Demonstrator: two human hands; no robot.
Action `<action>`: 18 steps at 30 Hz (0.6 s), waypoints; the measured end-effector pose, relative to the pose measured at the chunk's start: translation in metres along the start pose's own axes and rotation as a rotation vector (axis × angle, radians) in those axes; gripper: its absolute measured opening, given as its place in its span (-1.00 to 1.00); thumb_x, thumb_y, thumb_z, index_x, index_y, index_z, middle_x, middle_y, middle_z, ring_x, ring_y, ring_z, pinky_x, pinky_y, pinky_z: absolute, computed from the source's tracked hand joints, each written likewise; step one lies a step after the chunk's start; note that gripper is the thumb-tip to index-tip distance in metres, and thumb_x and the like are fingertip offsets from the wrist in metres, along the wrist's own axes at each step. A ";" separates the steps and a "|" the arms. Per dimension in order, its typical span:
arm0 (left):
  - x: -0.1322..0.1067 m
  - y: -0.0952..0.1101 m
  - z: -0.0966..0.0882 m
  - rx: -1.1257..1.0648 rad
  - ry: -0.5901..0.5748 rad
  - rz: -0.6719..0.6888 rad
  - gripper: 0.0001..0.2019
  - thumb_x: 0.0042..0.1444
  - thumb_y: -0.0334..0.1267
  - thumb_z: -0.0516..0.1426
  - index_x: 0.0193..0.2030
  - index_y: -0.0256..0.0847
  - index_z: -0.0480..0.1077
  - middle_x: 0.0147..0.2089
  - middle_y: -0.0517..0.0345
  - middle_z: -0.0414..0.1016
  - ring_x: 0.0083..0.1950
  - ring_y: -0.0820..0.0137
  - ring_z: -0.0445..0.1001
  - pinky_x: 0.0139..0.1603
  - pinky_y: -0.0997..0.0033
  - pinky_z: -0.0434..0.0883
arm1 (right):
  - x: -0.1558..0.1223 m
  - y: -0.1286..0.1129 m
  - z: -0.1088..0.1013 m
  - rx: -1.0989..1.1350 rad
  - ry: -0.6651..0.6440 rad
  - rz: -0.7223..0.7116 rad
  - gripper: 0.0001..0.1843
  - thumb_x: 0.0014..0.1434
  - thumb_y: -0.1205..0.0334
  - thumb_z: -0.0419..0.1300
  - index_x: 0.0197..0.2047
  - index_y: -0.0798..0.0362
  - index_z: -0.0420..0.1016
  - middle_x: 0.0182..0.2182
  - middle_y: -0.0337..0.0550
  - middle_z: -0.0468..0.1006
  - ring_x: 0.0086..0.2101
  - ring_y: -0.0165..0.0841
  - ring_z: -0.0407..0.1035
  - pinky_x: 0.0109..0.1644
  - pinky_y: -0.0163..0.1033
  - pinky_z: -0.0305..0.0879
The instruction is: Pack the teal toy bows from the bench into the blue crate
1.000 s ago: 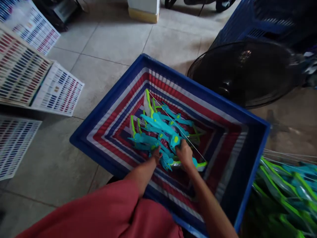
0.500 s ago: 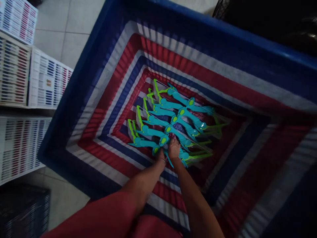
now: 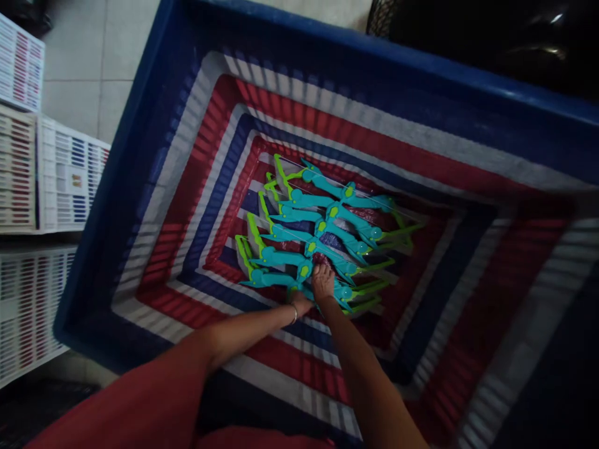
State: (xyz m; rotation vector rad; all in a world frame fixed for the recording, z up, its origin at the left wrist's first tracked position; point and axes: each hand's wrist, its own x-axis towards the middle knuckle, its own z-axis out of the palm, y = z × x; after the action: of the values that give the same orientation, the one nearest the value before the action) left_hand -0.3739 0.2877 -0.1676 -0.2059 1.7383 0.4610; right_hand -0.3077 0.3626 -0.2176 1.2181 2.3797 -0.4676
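Observation:
Several teal toy bows (image 3: 281,255) with lime-green tips and thin strings lie in an overlapping row at the bottom of a large blue crate (image 3: 100,212). My left hand (image 3: 302,304), a bracelet at its wrist, is closed at the grip of the nearest bow; its fingers are partly hidden. Just right of it, my right hand (image 3: 323,282) has its fingers bent over the same bow's middle, close to the neighbouring one. Shiny clear wrapping shows between the bows.
Striped red, white and blue sheeting (image 3: 299,368) lines the crate. White slatted baskets (image 3: 35,312) stand to the left on a tiled floor (image 3: 77,103). A dark glossy bundle (image 3: 491,43) sits beyond the far rim.
The view has shifted slightly, so the crate appears further left. My left forearm has swung lower and more sideways, and my left hand sits a little lower beside the right. The bows keep their arrangement.

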 end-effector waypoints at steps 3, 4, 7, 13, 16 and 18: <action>-0.001 0.028 -0.031 0.286 -0.013 0.327 -0.54 -0.12 -0.42 0.37 -0.01 -0.11 0.51 0.33 -0.01 0.39 0.52 0.00 0.06 0.57 -0.02 -0.04 | 0.003 0.000 -0.004 0.008 -0.003 -0.020 -0.63 0.38 0.48 -0.10 0.06 0.25 0.47 -0.08 0.24 0.51 -0.04 -0.05 0.39 0.00 -0.02 0.26; 0.002 0.038 -0.039 0.456 -0.005 0.458 -0.40 -0.10 -0.42 0.37 0.15 -0.09 0.45 0.45 0.00 0.25 0.56 0.03 -0.05 0.59 -0.02 -0.17 | 0.003 0.000 -0.004 0.012 -0.002 -0.022 -0.64 0.38 0.47 -0.10 0.07 0.26 0.46 -0.09 0.25 0.51 -0.04 -0.05 0.39 0.00 -0.02 0.26; 0.016 0.061 -0.053 1.087 0.089 0.777 -0.14 0.00 -0.23 0.38 0.43 -0.16 0.16 0.55 -0.13 0.02 0.57 0.00 -0.13 0.58 -0.13 -0.25 | 0.004 -0.003 -0.002 0.029 -0.003 -0.012 -0.63 0.39 0.44 -0.10 0.12 0.29 0.43 -0.07 0.30 0.49 -0.03 -0.04 0.38 0.01 0.00 0.25; 0.043 0.078 -0.058 1.448 0.155 0.757 -0.03 -0.13 0.14 0.41 0.37 -0.23 0.18 0.34 -0.24 0.27 0.39 -0.08 0.17 0.44 -0.05 0.05 | 0.009 -0.006 0.002 0.080 -0.025 -0.016 -0.57 0.41 0.40 -0.14 0.17 0.30 0.41 0.01 0.35 0.48 0.01 -0.02 0.36 0.07 0.06 0.25; 0.047 0.081 -0.058 1.480 0.149 0.706 -0.06 -0.16 0.10 0.41 0.32 -0.21 0.21 0.32 -0.22 0.26 0.35 -0.09 0.18 0.39 -0.04 0.11 | -0.003 -0.008 -0.003 0.107 0.002 -0.056 -0.50 0.40 0.43 -0.18 0.28 0.30 0.35 0.20 0.40 0.38 0.17 0.03 0.26 0.20 0.17 0.18; 0.047 0.083 -0.058 1.498 0.150 0.688 -0.10 -0.13 0.02 0.39 0.33 -0.20 0.19 0.33 -0.21 0.25 0.35 -0.07 0.18 0.37 -0.02 0.12 | -0.021 -0.012 -0.004 0.147 0.003 -0.153 -0.48 0.40 0.44 -0.18 0.34 0.28 0.29 0.30 0.36 0.29 0.24 0.00 0.19 0.27 0.16 0.13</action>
State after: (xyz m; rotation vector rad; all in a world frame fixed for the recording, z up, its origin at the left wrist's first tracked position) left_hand -0.4684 0.3438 -0.1881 1.4623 1.8332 -0.4748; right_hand -0.3073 0.3438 -0.2022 1.1014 2.4892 -0.6999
